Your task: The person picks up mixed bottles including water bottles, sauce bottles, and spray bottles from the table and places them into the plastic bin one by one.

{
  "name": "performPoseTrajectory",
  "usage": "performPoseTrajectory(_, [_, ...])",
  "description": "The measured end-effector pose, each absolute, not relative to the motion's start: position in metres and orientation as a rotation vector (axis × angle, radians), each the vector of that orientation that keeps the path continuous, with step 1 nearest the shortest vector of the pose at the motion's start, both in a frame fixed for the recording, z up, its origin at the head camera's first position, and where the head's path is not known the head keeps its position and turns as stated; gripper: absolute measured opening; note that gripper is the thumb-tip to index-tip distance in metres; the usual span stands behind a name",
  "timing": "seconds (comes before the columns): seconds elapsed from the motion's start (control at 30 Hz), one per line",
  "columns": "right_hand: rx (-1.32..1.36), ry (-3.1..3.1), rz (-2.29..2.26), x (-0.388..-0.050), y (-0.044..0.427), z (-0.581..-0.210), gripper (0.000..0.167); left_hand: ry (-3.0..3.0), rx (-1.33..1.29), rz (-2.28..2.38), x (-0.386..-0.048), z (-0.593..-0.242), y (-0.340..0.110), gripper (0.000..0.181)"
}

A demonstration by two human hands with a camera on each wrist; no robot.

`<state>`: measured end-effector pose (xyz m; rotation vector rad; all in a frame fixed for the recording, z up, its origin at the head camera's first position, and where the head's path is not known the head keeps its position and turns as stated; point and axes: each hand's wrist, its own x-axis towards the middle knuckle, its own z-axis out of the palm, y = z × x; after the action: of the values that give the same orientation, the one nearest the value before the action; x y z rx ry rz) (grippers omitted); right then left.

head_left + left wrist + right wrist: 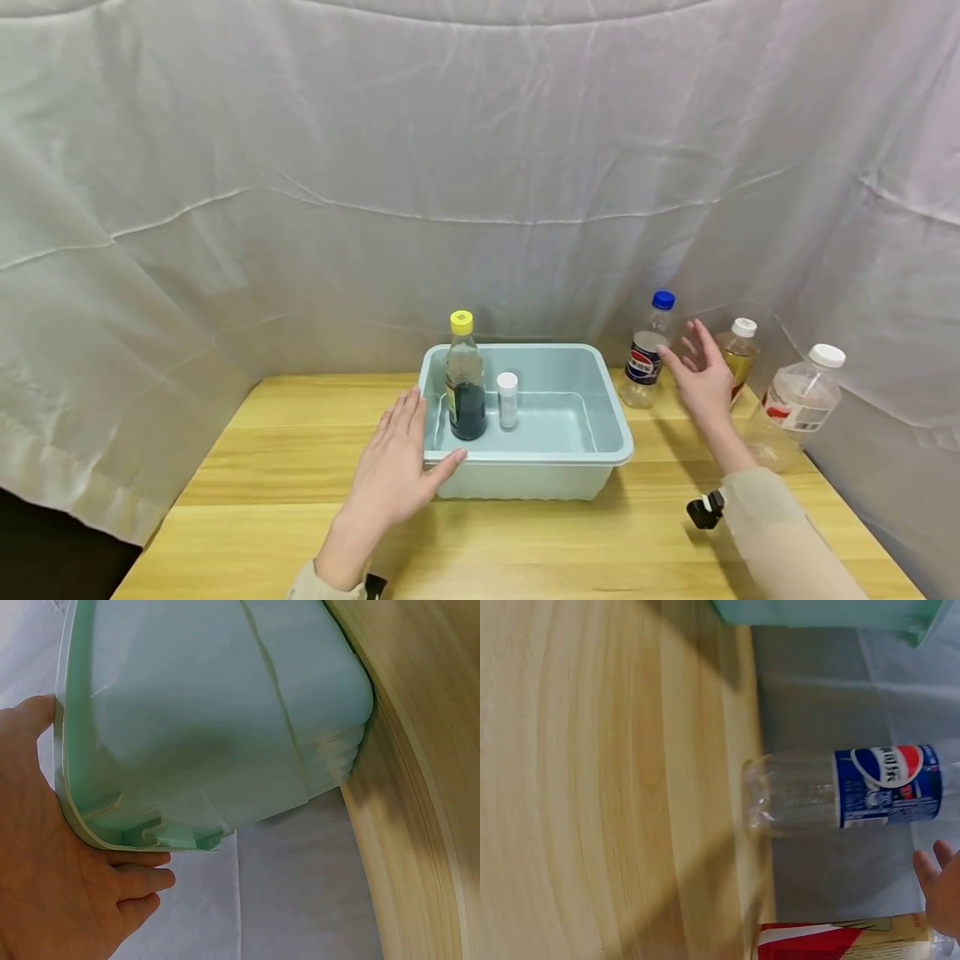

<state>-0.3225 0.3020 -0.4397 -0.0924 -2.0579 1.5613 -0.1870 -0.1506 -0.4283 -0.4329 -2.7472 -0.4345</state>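
Observation:
My left hand (393,467) rests against the front left corner of a pale blue-green plastic tub (525,482), its fingers straight along the rim. In the left wrist view the palm and thumb touch the tub's rim (61,757). Inside the tub stand a dark sauce bottle (468,408) with a yellow cap and a small clear vial (507,408) with a white cap. My right hand (708,387) is just right of a clear Pepsi bottle (643,360) with a blue cap, fingers spread. The right wrist view shows the fingertips (924,868) apart from the bottle's label (889,784).
Behind the right hand is an amber-filled bottle (739,360) with a white cap. A larger clear bottle (801,404) stands near the right edge of the wooden table (270,475). Grey cloth (465,150) hangs along the back and sides.

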Motion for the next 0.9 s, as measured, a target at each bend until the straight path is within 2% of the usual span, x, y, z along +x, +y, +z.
performPoseTrajectory(0.47, [0.006, -2.209, 1.432, -0.337, 0.299, -0.441, 0.091, -2.759, -0.429, -0.438, -0.186, -0.427, -0.15, 0.1])
performPoseTrajectory(0.9, [0.056, -2.173, 1.415, -0.342, 0.291, -0.44, 0.089, -2.765, -0.424, -0.441, -0.186, -0.427, -0.151, 0.1])
